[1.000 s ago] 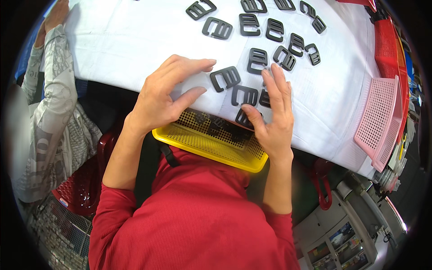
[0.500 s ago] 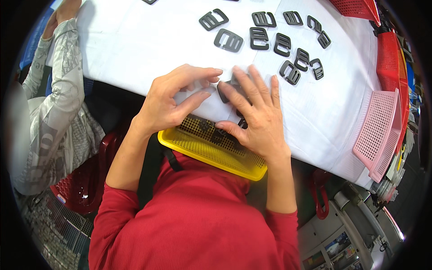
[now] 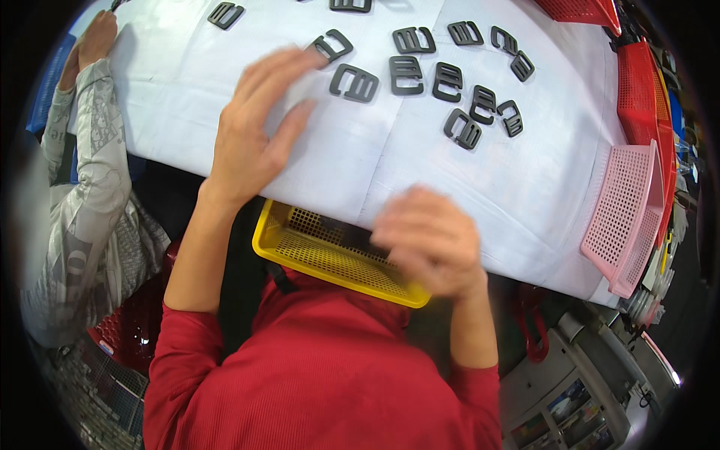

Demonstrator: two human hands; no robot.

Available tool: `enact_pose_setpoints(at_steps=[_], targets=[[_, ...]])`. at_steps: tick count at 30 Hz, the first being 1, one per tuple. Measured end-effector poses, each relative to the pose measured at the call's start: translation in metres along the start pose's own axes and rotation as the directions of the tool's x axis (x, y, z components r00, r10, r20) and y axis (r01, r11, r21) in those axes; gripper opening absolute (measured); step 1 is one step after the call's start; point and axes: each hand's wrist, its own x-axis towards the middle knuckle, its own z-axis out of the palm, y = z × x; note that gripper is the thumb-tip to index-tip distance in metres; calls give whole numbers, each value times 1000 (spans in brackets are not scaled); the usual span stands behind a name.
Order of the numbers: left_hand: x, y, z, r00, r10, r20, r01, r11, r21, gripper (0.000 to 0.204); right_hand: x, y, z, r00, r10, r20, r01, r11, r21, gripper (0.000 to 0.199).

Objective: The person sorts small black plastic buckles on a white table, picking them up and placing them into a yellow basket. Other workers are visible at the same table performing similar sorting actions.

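Observation:
Dark grey plastic strap buckles lie scattered on the white-covered table, each a slotted frame with an open hook side. My left hand [image 3: 255, 124] reaches over the cloth, fingers stretched and thumb apart. Its fingertips overlap the edge of one buckle [image 3: 332, 46]; whether they touch it I cannot tell. Another buckle [image 3: 354, 83] lies just right of that hand. My right hand [image 3: 431, 240] is smeared by motion above the right end of a yellow mesh basket [image 3: 337, 283], so its fingers are unclear. The basket sits at the table's near edge against my body, with dark pieces partly visible inside.
A pink mesh basket [image 3: 621, 217] stands at the table's right edge, with red baskets [image 3: 637, 94] beyond it. At the left, another person's forearm in a grey patterned sleeve [image 3: 101, 135] rests by the table, near a blue basket [image 3: 51, 94]. A dark red chair [image 3: 135, 330] stands below.
My hands have moved apart: the left up and left toward a buckle, the right back over the basket. The buckle that lay under my hands no longer shows on the cloth. The view has shifted slightly.

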Motion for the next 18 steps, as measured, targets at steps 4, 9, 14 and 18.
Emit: enact_pose_setpoints(at_steps=[4, 9, 14, 18], targets=[[14, -8, 16, 1000, 9, 21, -13, 985, 170, 56, 6, 21, -13, 935, 95, -342, -259, 841, -474, 32], [0, 16, 15, 932, 107, 345, -96, 994, -50, 52, -6, 23, -27, 988, 94, -124, -144, 858, -494, 41], [19, 29, 27, 956, 105, 274, -76, 990, -116, 49, 12, 37, -42, 937, 87, -338, -291, 730, -618, 44], [37, 29, 46, 952, 202, 229, -238, 961, 140, 45, 17, 44, -43, 948, 117, -297, -287, 720, -631, 44]])
